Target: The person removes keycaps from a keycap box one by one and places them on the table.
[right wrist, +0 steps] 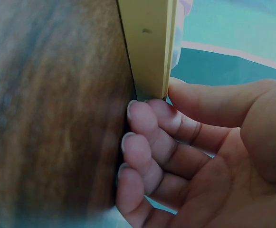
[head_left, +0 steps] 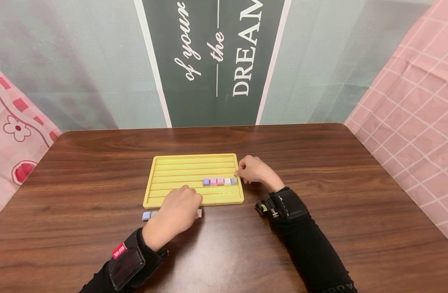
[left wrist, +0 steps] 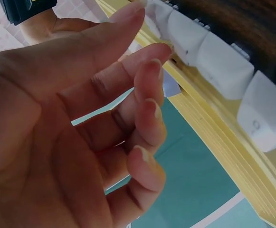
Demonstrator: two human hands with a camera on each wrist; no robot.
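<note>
The yellow ridged tray [head_left: 194,160] lies on the table with a short row of keycaps on it: purple [head_left: 206,182], two pink [head_left: 216,182], white [head_left: 227,182] and grey [head_left: 234,181]. My right hand [head_left: 255,169] grips the tray's right edge, thumb [right wrist: 195,97] on the rim and curled fingers low against the side. Over a second row of keycaps [head_left: 146,216], in front of the tray, is my left hand [head_left: 180,207], hiding most of that row. In the left wrist view, its thumb and index finger pinch the end white keycap [left wrist: 159,20]; its other fingers curl loosely.
The brown wooden table [head_left: 319,162] extends around the tray. Behind it hangs a grey-green cloth [head_left: 110,61] with a lettered dark panel [head_left: 209,106]. Pink patterned cloths [head_left: 422,122] border the sides. Each wrist wears a black strap [head_left: 290,203].
</note>
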